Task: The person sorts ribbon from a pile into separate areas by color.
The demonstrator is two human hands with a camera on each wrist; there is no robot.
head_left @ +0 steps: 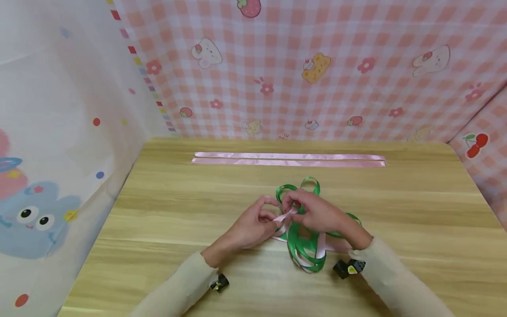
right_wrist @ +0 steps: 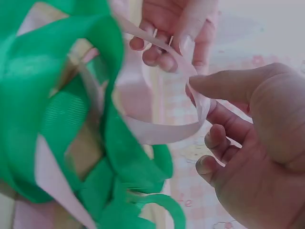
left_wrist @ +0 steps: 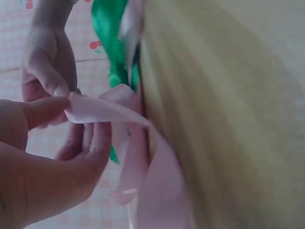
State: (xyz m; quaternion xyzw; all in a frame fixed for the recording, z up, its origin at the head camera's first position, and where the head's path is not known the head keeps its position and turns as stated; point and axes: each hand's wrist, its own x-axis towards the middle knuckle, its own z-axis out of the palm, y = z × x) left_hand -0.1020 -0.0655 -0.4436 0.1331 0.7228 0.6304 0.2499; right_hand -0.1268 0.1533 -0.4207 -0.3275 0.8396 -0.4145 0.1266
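A pink ribbon [head_left: 283,218] stretches between the two hands above the table, twisted along its length. My left hand [head_left: 253,222] pinches it between thumb and fingers. Close by on the right, my right hand [head_left: 317,211] grips the same ribbon with thumb and index finger, its other fingers loosely bent in the right wrist view. Beneath and beside the hands lies a looped heap of green ribbon [head_left: 295,244], with pink strands mixed through it. In the left wrist view the pink ribbon [left_wrist: 164,176] curls down from the fingers. Part of the heap is hidden by the right hand.
Two straight pink ribbon strips [head_left: 289,162] lie parallel near the back of the wooden table [head_left: 166,189]. A pink checked cloth [head_left: 277,57] hangs behind it, and a white printed cloth [head_left: 71,110] hangs on the left.
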